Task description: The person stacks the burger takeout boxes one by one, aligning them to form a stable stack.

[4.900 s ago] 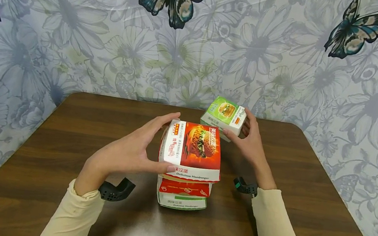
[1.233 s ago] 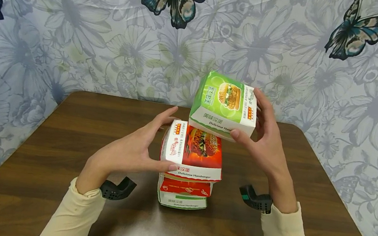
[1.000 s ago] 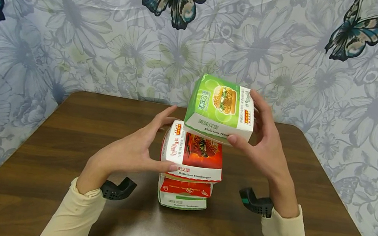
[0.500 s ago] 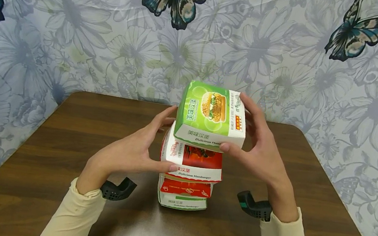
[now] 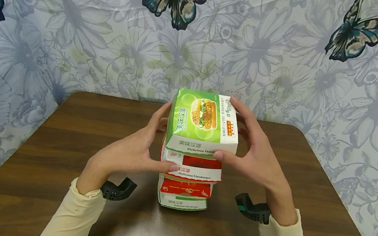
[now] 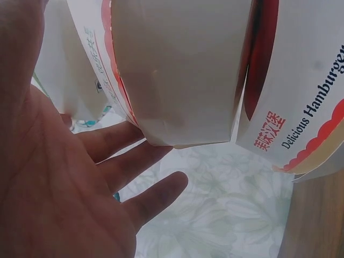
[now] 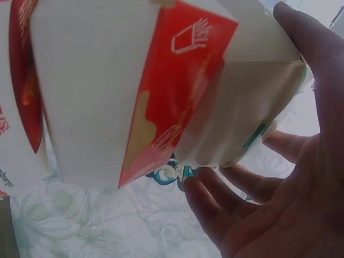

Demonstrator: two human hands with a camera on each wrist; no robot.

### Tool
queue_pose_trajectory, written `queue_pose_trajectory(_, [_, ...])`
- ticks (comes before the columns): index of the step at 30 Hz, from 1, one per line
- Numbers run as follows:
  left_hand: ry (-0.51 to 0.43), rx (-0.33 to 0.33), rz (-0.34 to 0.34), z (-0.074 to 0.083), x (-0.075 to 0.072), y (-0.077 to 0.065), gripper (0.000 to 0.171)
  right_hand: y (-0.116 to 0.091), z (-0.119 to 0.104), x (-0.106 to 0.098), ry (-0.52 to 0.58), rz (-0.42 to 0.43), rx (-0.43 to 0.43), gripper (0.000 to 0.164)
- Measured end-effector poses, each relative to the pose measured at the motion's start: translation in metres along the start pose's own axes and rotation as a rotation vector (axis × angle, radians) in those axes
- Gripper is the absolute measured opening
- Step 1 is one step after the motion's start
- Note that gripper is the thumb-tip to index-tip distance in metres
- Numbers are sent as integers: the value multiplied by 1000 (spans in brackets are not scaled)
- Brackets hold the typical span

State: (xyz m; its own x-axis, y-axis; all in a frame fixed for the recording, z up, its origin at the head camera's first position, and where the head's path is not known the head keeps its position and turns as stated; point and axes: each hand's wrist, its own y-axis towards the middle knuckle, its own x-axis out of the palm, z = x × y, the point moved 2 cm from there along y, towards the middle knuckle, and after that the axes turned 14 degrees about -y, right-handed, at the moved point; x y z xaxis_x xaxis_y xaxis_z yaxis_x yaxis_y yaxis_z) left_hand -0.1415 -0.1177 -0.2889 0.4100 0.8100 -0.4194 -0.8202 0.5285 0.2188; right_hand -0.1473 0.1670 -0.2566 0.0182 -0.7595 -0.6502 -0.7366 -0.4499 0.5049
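Note:
My right hand grips a green and white hamburger box, thumb on its front face and fingers at the far right side. The box sits directly over a red and white hamburger box, hiding most of its top. My left hand holds that red box, with its thumb on the front and fingers around the back left. Below it a red-banded part and a white box with green trim form the lower stack. In the right wrist view, my fingertips lie near the green box's underside.
The stack stands on a brown wooden table. A floral cloth with butterflies hangs behind the table's far edge. Black bands sit on both wrists.
The right hand has lifted the green box from the back right of the table, then brought it left and down over the stack. The left hand has stayed on the red box.

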Motion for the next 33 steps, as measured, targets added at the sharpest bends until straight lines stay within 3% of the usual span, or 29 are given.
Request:
queue_pose_trajectory(23, [-50,29,-6,-2,0,1,143,-3,-11,0,-79,-39,-70,112])
queue_pose_trajectory(30, [-158,48,-52,-2,1,3,142,-3,-11,-1,-107,-29,-104,108])
queue_pose_trajectory(33, [-163,54,-56,-2,1,3,142,-4,-11,-1,-113,-30,-108,106])
